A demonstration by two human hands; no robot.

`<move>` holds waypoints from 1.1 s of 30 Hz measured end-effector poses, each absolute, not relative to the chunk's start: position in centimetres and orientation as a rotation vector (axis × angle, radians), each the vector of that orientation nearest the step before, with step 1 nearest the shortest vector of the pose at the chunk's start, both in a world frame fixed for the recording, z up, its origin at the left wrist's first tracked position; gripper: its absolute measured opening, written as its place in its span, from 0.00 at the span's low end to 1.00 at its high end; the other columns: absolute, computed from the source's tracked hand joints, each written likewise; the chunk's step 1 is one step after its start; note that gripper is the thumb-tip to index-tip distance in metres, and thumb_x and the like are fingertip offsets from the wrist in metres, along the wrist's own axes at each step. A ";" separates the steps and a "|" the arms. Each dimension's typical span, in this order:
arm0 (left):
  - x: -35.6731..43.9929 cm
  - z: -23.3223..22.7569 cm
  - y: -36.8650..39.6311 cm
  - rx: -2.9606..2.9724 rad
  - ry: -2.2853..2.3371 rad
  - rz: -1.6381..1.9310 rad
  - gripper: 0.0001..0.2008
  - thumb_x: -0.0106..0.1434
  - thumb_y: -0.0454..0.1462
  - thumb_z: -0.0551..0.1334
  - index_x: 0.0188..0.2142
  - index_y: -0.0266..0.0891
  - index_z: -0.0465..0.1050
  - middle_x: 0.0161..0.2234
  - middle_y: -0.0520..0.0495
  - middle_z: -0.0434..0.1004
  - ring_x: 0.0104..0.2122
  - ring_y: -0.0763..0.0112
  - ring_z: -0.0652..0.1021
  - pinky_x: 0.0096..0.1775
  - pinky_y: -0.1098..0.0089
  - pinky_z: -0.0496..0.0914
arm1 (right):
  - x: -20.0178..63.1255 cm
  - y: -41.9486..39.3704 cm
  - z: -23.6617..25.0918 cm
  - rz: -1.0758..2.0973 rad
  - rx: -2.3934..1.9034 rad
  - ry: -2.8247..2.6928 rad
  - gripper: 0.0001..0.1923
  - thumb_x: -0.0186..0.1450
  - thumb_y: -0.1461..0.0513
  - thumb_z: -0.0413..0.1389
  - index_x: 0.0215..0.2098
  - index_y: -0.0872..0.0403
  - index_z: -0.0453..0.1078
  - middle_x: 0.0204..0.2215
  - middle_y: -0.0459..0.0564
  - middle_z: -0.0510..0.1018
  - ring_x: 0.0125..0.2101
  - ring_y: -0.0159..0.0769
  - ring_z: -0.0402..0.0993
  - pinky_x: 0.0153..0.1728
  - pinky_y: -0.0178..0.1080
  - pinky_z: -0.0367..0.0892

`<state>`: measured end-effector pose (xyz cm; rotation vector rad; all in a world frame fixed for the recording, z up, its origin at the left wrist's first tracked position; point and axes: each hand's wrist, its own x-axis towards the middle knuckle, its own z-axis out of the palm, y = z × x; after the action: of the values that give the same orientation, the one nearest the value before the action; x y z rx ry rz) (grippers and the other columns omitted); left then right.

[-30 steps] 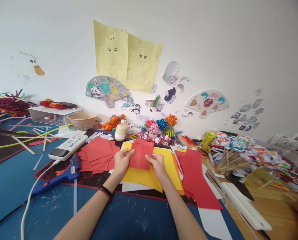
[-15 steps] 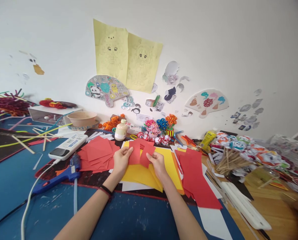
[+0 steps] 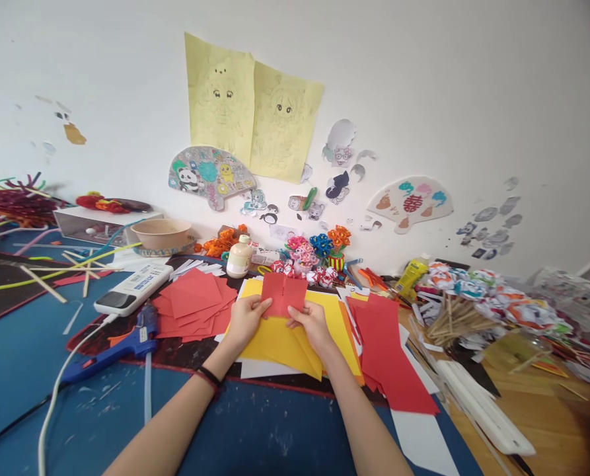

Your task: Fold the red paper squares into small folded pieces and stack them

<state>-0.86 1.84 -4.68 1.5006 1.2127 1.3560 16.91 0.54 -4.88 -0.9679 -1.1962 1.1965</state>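
The small red folded paper piece point(image 3: 283, 294) is held raised just above the stack of yellow paper sheets point(image 3: 279, 344), near the middle of the table. It shows a vertical crease down its centre, with the two halves standing side by side and its upper edge roughly level.

The left hand point(image 3: 245, 322) is nearly closed, thumb and fingertips pinching the lower left edge of the red piece. The right hand point(image 3: 312, 325) is likewise nearly closed, pinching the lower right edge. Both wrists lie over the yellow sheets. A fanned pile of red paper squares point(image 3: 195, 305) lies left of the left hand; a long red paper strip point(image 3: 388, 357) lies right of the right hand.
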 end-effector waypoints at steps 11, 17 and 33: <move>-1.4 -4.3 2.1 1.509 1.111 1.413 0.18 0.58 0.50 0.59 0.26 0.36 0.69 0.17 0.53 0.68 0.19 0.74 0.68 0.24 0.75 0.58 | 17.9 0.7 -4.7 1.169 -0.979 -1.221 0.19 0.56 0.50 0.61 0.30 0.58 0.71 0.20 0.48 0.74 0.20 0.34 0.72 0.26 0.36 0.68; -0.2 -3.8 1.1 1.874 1.322 1.310 0.18 0.65 0.47 0.50 0.24 0.39 0.62 0.19 0.54 0.65 0.21 0.73 0.66 0.26 0.72 0.56 | 16.6 0.1 -4.3 1.085 -0.972 -1.549 0.23 0.64 0.47 0.51 0.25 0.57 0.68 0.19 0.47 0.71 0.20 0.32 0.68 0.23 0.33 0.62; -0.2 -2.0 -0.3 2.459 1.746 1.056 0.18 0.69 0.42 0.45 0.36 0.42 0.72 0.36 0.44 0.71 0.39 0.60 0.69 0.36 0.65 0.59 | 16.8 0.1 -4.0 0.756 -1.172 -1.613 0.19 0.60 0.50 0.57 0.21 0.56 0.71 0.15 0.47 0.71 0.14 0.30 0.62 0.19 0.33 0.58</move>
<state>-0.17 -0.28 -1.98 2.4590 1.7459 1.0561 16.84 0.09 -3.99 -1.1718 -1.6129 0.7556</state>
